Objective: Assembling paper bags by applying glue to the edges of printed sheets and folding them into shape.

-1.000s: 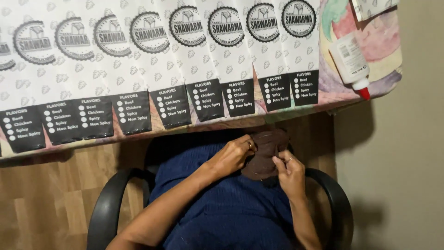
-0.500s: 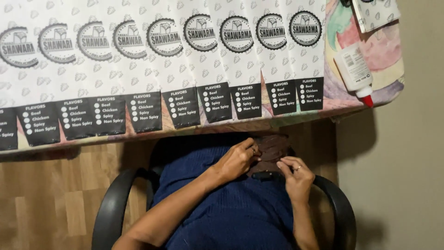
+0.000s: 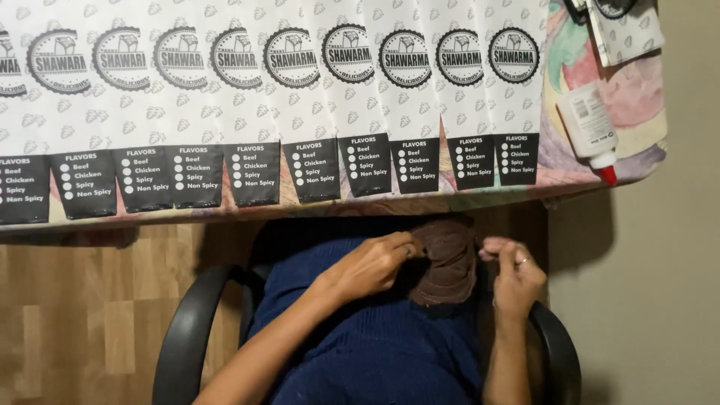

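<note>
A long row of white printed paper sleeves with round black emblems and black checklist panels point(image 3: 300, 112) overlaps like shingles along the table with the pastel patterned cloth point(image 3: 637, 112), their lower ends reaching its near edge so each panel shows clear of its neighbour. You sit below that edge in a black armchair with curved armrests point(image 3: 184, 330), your lap covered in dark blue knitted fabric point(image 3: 375, 345), over a wood-grain floor point(image 3: 82, 315).

In your lap, just under the table's edge, lies the dark brown folded cloth piece point(image 3: 446, 262), held up off the knit between both hands, apparently so its edges can be worked. Your left hand point(image 3: 371, 262) is closed narrow, fingers pinching the cloth's left edge. Your right hand point(image 3: 514, 274), a ring on one finger, has its fingertips drawn together at the cloth's right edge; whether they actually grip it cannot be told.

The overhanging table shadows the cloth and hides its upper part. At the table's right end a white plastic glue bottle with a red nozzle point(image 3: 590, 124) lies tip-down near the edge, well apart from both hands, below a loose printed paper piece point(image 3: 626, 30).
</note>
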